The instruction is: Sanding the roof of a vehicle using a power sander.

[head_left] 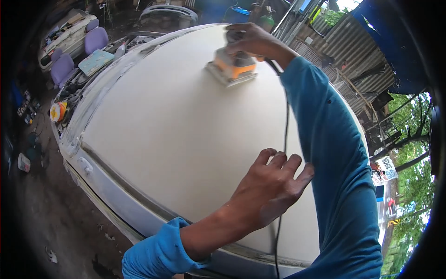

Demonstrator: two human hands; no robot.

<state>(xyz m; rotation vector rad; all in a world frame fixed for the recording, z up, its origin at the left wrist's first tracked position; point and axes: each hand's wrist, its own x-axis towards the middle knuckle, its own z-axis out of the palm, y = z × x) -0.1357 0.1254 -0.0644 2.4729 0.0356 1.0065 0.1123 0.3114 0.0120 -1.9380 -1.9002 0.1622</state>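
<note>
My right hand (pixel 248 39) grips the top of an orange and grey power sander (pixel 232 65), closed around it. The sander's flat pad rests on a broad, pale vehicle panel (pixel 186 111), near its far edge; hand and tool look slightly blurred. A black power cord (pixel 286 121) runs from the sander toward me, alongside my right sleeve. Nearer, my left hand (pixel 276 186) is raised over the panel with its fingers curled around the cord. The cord passes behind this hand and comes out below the wrist; the fingertips are partly hidden.
A grooved trim edge (pixel 125 169) borders the panel's near left side. Beyond its left edge are purple seats (pixel 96 40), an orange and white tub (pixel 57 112) and a white container (pixel 23 162) on the dirt floor. Corrugated metal sheets (pixel 355 51) stand at the right.
</note>
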